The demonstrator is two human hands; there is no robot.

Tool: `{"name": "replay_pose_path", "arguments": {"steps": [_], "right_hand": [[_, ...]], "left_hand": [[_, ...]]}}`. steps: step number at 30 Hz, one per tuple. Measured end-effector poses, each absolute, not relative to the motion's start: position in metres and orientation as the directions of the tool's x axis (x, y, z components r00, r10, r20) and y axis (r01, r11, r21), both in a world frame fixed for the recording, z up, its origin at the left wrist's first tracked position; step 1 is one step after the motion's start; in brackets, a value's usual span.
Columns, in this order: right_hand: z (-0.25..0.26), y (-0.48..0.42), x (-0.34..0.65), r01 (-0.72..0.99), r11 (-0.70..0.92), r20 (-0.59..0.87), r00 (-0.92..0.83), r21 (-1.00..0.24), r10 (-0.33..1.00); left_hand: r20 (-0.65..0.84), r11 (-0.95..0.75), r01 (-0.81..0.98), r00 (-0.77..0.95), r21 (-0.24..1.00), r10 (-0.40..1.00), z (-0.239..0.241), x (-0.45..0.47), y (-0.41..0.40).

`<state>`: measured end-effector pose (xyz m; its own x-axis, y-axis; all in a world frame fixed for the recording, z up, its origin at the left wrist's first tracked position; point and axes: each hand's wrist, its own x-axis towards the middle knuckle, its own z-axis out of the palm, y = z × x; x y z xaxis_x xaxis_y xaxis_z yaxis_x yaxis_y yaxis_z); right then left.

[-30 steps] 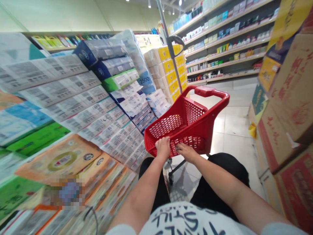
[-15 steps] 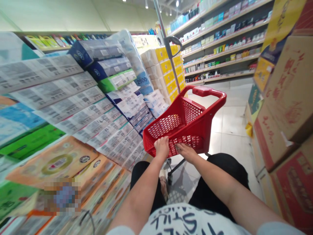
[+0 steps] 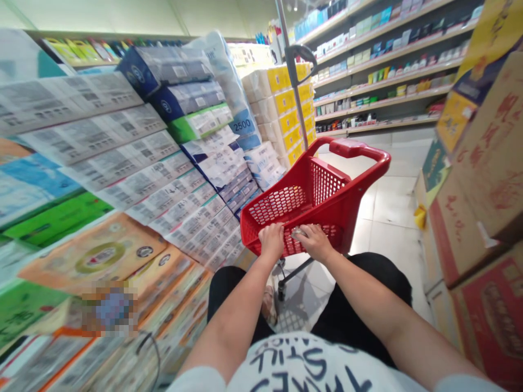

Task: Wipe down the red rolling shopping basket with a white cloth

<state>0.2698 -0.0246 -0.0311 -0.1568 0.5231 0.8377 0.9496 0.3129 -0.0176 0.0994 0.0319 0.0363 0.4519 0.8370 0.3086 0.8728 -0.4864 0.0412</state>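
A red plastic shopping cart (image 3: 327,174) with perforated walls stands right in front of me, its basket bare inside. My left hand (image 3: 271,240) is closed over the cart's near rim, close to its left corner. A little to the right, my right hand (image 3: 312,239) curls over the same rim, fingers bent across the top edge. Both hands sit side by side with a small gap between them. The cart's raised handle bar (image 3: 359,149) is on the far right side, and neither hand touches it.
Stacked tissue packs (image 3: 134,147) rise along the left, beside yellow-and-white packs (image 3: 278,114). A metal pole (image 3: 297,98) stands behind the cart. Cardboard boxes (image 3: 486,163) are piled on the right. Shelves (image 3: 379,71) of small goods line the back, across the tiled floor (image 3: 384,209).
My right hand has gone from lying lower at the cart's side to fingers curled over the rim. My left hand keeps its hold. The view has shifted slightly.
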Motion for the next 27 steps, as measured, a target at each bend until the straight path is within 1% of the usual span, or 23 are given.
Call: {"name": "replay_pose_path", "arguments": {"steps": [4, 5, 8, 10, 11, 13, 15, 18, 20, 21, 25, 27], "right_hand": [[-0.030, -0.026, 0.271, 0.955, 0.280, 0.857, -0.061, -0.100, 0.512], [-0.031, -0.026, 0.269, 0.951, 0.297, 0.854, -0.080, -0.090, 0.514], [-0.036, -0.022, 0.261, 0.903, 0.430, 0.822, -0.245, 0.000, 0.514], [-0.041, -0.019, 0.258, 0.877, 0.480, 0.821, -0.284, 0.014, 0.496], [-0.043, -0.018, 0.258, 0.882, 0.470, 0.835, -0.253, -0.008, 0.489], [-0.047, -0.015, 0.261, 0.912, 0.402, 0.856, -0.138, -0.087, 0.498], [-0.052, -0.016, 0.267, 0.928, 0.346, 0.826, -0.086, -0.136, 0.557], [-0.060, -0.021, 0.270, 0.934, 0.343, 0.670, -0.188, -0.105, 0.718], [-0.063, -0.024, 0.271, 0.932, 0.352, 0.574, -0.242, -0.087, 0.782], [-0.063, -0.026, 0.272, 0.935, 0.345, 0.559, -0.240, -0.088, 0.794], [-0.057, -0.027, 0.278, 0.963, 0.237, 0.631, -0.105, -0.128, 0.768], [-0.055, -0.027, 0.279, 0.968, 0.213, 0.625, -0.084, -0.134, 0.776]], "left_hand": [[0.323, -0.494, 0.868, 0.456, 0.043, 0.829, 0.035, 0.099, 0.032], [0.327, -0.495, 0.868, 0.456, 0.044, 0.828, 0.034, 0.099, 0.032], [0.340, -0.495, 0.868, 0.453, 0.043, 0.824, 0.034, 0.099, 0.032], [0.336, -0.492, 0.870, 0.452, 0.039, 0.826, 0.034, 0.100, 0.031], [0.331, -0.491, 0.871, 0.453, 0.037, 0.828, 0.034, 0.100, 0.031], [0.319, -0.491, 0.870, 0.457, 0.033, 0.830, 0.034, 0.100, 0.031], [0.313, -0.491, 0.870, 0.459, 0.030, 0.832, 0.035, 0.101, 0.031], [0.309, -0.492, 0.870, 0.458, 0.037, 0.834, 0.037, 0.102, 0.032], [0.302, -0.494, 0.868, 0.458, 0.052, 0.836, 0.037, 0.102, 0.033], [0.299, -0.495, 0.867, 0.458, 0.060, 0.837, 0.037, 0.102, 0.033], [0.309, -0.496, 0.864, 0.448, 0.092, 0.839, 0.037, 0.102, 0.034], [0.321, -0.498, 0.861, 0.445, 0.105, 0.836, 0.036, 0.102, 0.033]]}}
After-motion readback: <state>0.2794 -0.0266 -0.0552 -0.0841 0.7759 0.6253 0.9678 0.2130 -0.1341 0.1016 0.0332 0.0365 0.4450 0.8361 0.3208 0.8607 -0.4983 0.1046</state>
